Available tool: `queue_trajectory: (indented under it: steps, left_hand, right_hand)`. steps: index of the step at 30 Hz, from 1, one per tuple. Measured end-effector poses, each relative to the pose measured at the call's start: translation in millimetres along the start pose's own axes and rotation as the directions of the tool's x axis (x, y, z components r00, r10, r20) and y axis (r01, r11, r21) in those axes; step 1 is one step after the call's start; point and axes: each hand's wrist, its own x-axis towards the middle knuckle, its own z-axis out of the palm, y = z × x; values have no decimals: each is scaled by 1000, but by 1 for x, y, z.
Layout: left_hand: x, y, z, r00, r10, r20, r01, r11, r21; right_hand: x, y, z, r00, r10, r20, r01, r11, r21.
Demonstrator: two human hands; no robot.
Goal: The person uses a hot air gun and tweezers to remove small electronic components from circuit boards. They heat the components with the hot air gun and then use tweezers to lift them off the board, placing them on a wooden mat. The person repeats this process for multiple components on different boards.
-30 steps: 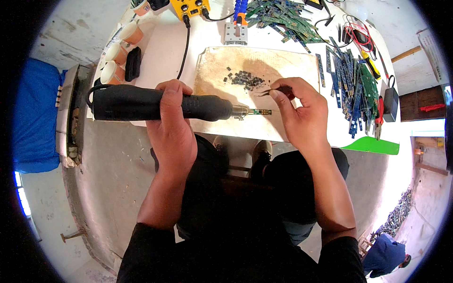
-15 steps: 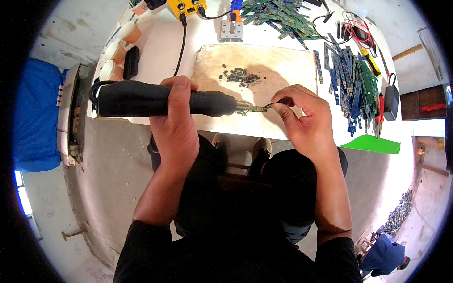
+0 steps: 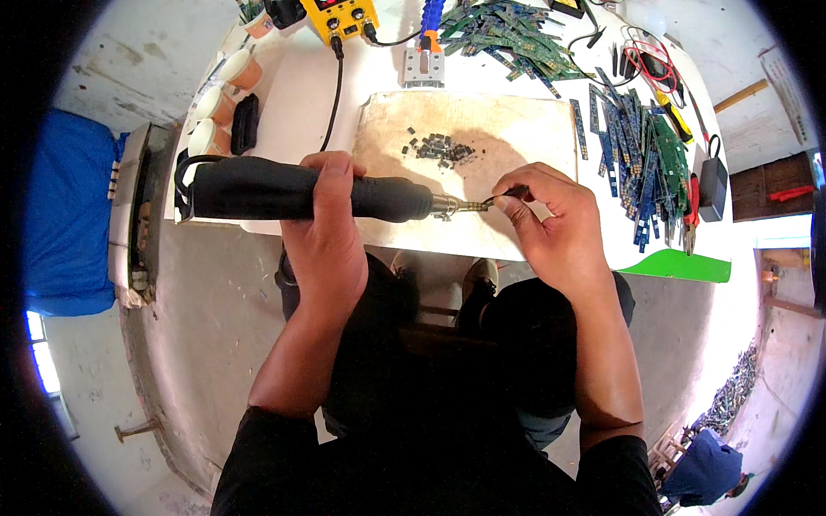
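My left hand (image 3: 325, 230) is wrapped round a black hot air gun (image 3: 241, 187), held horizontally with its metal nozzle (image 3: 443, 203) pointing right. A short circuit board strip (image 3: 470, 206) lies just in front of the nozzle on a stained beige board (image 3: 387, 129). My right hand (image 3: 555, 224) pinches dark tweezers (image 3: 514, 192), whose tips are at the strip, right beside the nozzle. Above them on the beige board lies a loose pile of small black components (image 3: 443, 150). What the tweezer tips grip, if anything, is too small to make out.
A yellow control box (image 3: 340, 15), a metal fixture (image 3: 423, 70), paper cups (image 3: 237, 69) and piles of circuit strips (image 3: 645, 163) sit on the white table (image 3: 284, 95). Red-handled pliers (image 3: 693, 215) and a black adapter (image 3: 714, 189) are at right. A person in blue (image 3: 701, 464) is lower right.
Since a second ago my right hand has moved down, bringing the tweezer tips from near the component pile to the strip at the nozzle. The hot air gun has shifted slightly.
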Motion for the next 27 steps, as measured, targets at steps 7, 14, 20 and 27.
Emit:
queue_trajectory:
  steps: [7, 14, 20, 27]
  left_hand:
    - [0, 1, -1, 1000, -13, 0, 13, 1000, -5]
    - [1, -3, -3, 999, 36, 5, -36, 997, -72]
    - [1, -2, -1, 1000, 24, 3, -24, 1000, -19]
    - [0, -2, -3, 999, 28, 17, -28, 1000, -6]
  right_hand:
    - [0, -1, 1, 1000, -11, -4, 11, 1000, 2]
    - [0, -1, 1, 1000, 0, -1, 0, 1000, -4]
    - [0, 0, 1, 1000, 0, -7, 0, 1000, 12]
    - [0, 0, 1, 1000, -3, -11, 3, 1000, 13]
